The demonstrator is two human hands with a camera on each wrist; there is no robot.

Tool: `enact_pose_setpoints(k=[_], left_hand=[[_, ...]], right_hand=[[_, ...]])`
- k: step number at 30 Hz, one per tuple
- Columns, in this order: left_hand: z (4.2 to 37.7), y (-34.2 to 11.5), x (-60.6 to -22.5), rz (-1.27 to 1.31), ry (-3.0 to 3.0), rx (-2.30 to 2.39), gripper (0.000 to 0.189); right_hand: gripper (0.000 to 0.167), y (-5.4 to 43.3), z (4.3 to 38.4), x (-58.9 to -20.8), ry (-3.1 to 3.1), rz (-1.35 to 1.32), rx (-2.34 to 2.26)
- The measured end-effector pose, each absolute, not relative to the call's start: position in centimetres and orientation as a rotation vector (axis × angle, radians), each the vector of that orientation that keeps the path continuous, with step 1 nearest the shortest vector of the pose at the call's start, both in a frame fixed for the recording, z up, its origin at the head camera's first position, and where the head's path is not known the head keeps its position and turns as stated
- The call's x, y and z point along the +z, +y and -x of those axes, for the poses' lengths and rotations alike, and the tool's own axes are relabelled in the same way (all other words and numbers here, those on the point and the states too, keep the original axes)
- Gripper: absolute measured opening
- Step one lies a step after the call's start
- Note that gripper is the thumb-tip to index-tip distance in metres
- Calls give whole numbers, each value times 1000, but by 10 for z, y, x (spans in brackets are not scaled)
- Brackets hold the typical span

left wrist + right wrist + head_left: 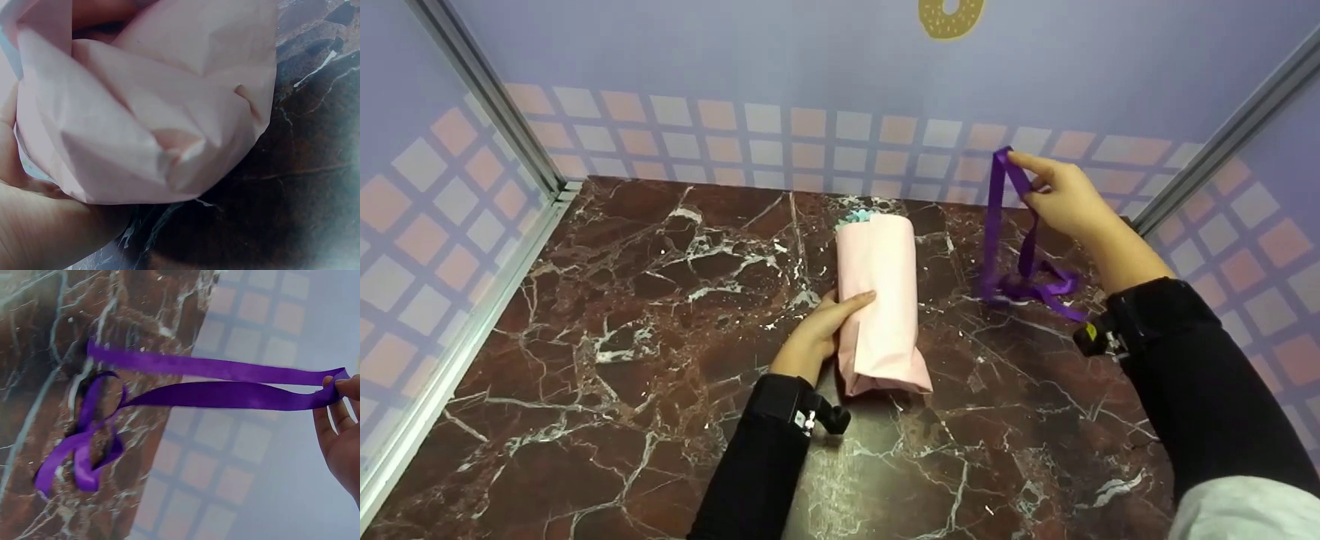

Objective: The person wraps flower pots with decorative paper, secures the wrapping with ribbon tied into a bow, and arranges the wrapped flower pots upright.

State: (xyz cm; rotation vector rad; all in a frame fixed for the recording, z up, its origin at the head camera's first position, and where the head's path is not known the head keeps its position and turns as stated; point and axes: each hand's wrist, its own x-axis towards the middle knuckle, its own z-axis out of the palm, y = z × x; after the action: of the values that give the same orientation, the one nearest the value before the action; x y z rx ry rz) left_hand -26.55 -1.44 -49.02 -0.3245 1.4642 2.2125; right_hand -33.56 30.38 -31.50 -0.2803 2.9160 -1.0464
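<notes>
A bouquet rolled in pale pink wrapping paper [879,292] lies on the marble-patterned table, with light blue petals [859,217] peeking out at its far end. My left hand [819,330] grips the roll from its left side, thumb on top; the fingers under it are hidden. In the left wrist view the folded, creased bottom of the wrapping paper [152,118] fills much of the frame. To the right, my right hand [1061,196] pinches a purple ribbon [225,395] between thumb and fingers and holds it up. Its lower part lies in loose loops on the table.
The dark red marble-patterned table [660,420] is bounded by a back panel [735,60] with pink and white squares and by side panels on left and right. A pale rounded object [1245,510] shows at the lower right corner.
</notes>
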Motion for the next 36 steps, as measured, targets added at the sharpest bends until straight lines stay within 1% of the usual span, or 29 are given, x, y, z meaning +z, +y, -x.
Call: enact_pose_setpoints(k=[5,9,12,18,22,30,33,36], left_hand=[[266,-15,-491,332,1455,2212,78],[266,-14,-492,347,1473,2227,80],[266,-12,-493,342,1488,2242,82],[266,-11,-494,355,1522,2234,87],[267,-12,-495,359,1524,2251,89],[265,-9,-494,362,1549,2296,90],[263,-8,-495,357,1546,2312,90],[262,-7,-496,350,1542,2324,93]], right_hand=[[70,288,334,-306,2911,369,-1111],[74,278,332,-313,2858,398,-1147],[75,274,331,-330,2803,399,-1153],[80,265,327,-377,2731,416,-1186],[77,253,322,-407,2588,423,-1340],[61,224,298,-453,2050,189,-1828],[60,214,289,-464,1889,138,-1945],[62,206,281,-473,1803,98,-1980]])
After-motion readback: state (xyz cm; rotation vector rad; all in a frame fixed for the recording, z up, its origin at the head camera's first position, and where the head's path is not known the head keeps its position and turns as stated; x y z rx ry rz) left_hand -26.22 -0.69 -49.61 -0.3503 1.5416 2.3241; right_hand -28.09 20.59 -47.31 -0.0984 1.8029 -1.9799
